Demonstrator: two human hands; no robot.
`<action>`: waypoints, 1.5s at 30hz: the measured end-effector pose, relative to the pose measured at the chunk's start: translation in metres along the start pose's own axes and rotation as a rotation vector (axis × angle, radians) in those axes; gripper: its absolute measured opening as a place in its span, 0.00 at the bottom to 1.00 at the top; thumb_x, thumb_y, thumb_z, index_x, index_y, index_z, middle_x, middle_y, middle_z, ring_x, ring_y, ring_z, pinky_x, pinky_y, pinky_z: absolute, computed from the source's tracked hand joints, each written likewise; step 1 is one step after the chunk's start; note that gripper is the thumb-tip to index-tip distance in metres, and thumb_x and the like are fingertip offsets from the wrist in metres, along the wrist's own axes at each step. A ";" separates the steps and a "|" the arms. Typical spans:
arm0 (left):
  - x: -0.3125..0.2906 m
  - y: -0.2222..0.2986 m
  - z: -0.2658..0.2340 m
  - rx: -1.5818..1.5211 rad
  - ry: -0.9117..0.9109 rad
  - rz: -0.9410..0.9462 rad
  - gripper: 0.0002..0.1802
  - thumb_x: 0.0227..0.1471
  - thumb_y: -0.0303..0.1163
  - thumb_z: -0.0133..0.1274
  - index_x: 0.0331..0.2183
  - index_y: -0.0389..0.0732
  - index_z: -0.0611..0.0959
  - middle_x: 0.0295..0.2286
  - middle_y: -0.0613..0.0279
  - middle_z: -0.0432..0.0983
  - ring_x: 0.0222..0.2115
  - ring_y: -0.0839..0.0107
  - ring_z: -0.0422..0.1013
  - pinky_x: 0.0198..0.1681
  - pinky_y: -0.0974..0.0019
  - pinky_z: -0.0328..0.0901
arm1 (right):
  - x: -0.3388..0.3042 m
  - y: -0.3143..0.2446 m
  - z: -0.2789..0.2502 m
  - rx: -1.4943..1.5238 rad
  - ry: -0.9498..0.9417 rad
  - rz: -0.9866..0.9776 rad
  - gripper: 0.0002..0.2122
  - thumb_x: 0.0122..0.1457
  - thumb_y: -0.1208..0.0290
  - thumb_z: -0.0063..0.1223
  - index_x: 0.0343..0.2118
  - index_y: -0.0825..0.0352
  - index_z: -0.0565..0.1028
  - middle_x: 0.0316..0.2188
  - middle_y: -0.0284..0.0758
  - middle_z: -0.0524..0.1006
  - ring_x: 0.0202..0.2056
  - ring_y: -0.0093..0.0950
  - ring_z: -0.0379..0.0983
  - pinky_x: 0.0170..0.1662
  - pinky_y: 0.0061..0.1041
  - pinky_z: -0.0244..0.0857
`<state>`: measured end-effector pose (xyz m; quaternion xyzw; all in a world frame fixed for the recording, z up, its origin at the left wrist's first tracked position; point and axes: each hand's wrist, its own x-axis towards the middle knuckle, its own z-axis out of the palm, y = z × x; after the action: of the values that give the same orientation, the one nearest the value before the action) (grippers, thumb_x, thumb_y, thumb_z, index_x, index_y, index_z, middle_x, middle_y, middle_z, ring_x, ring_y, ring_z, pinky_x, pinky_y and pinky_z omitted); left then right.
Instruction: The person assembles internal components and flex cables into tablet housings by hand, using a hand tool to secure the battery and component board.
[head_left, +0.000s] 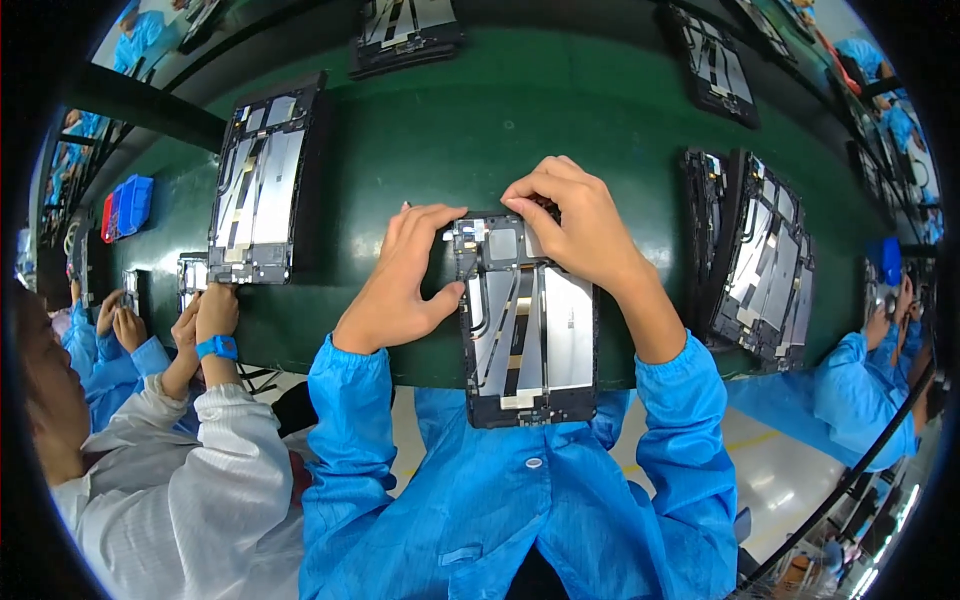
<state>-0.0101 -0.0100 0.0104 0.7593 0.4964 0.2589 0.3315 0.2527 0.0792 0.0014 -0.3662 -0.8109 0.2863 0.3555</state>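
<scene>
An opened tablet (pixel 530 330), black-framed with silver battery panels and dark ribbon cables, lies upright before me, its near end past the table's front edge. My left hand (pixel 405 275) grips its upper left side, thumb on the left edge and fingers over the top corner. At the tablet's top right edge, my right hand (pixel 570 215) has its thumb and forefinger pinched together. Whatever sits between those fingertips is too small or hidden to make out. Part of the tablet's upper right corner is covered by that hand.
On the green table (pixel 420 140), stacked opened tablets (pixel 765 260) stand at right. More opened tablets lie at left (pixel 262 185), at the far side (pixel 405 30) and far right (pixel 712 65). A co-worker (pixel 215 450) in white works close on my left. Blue and red bins (pixel 130 207) are beyond.
</scene>
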 end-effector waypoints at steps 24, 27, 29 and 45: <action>-0.002 -0.005 0.013 0.113 0.125 -0.015 0.42 0.46 0.29 0.64 0.65 0.42 0.75 0.62 0.47 0.68 0.73 0.36 0.56 0.81 0.32 0.40 | -0.030 -0.012 -0.024 -0.001 -0.032 -0.024 0.09 0.53 0.89 0.60 0.35 0.69 0.86 0.31 0.38 0.77 0.37 0.38 0.73 0.40 0.35 0.69; -0.004 -0.005 0.018 0.111 0.155 0.001 0.41 0.46 0.29 0.64 0.65 0.42 0.76 0.61 0.47 0.69 0.73 0.35 0.56 0.80 0.32 0.42 | -0.031 -0.011 -0.022 -0.032 -0.040 -0.035 0.09 0.54 0.88 0.62 0.35 0.69 0.86 0.32 0.38 0.78 0.37 0.38 0.73 0.40 0.35 0.70; -0.006 -0.003 0.024 0.051 0.282 0.025 0.38 0.46 0.28 0.64 0.62 0.42 0.79 0.60 0.47 0.71 0.71 0.35 0.59 0.78 0.32 0.47 | -0.031 -0.009 -0.020 -0.031 -0.008 -0.047 0.09 0.54 0.88 0.62 0.35 0.69 0.87 0.32 0.38 0.77 0.37 0.38 0.73 0.40 0.35 0.70; -0.024 0.013 0.043 0.184 0.437 0.129 0.15 0.46 0.25 0.66 0.40 0.39 0.89 0.47 0.52 0.81 0.52 0.45 0.75 0.59 0.45 0.70 | -0.039 -0.022 -0.033 -0.013 -0.119 -0.023 0.12 0.49 0.91 0.62 0.33 0.68 0.88 0.30 0.36 0.76 0.37 0.38 0.73 0.44 0.37 0.75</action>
<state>0.0195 -0.0467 -0.0094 0.7425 0.5283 0.3912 0.1286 0.2888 0.0425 0.0224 -0.3413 -0.8367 0.2983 0.3074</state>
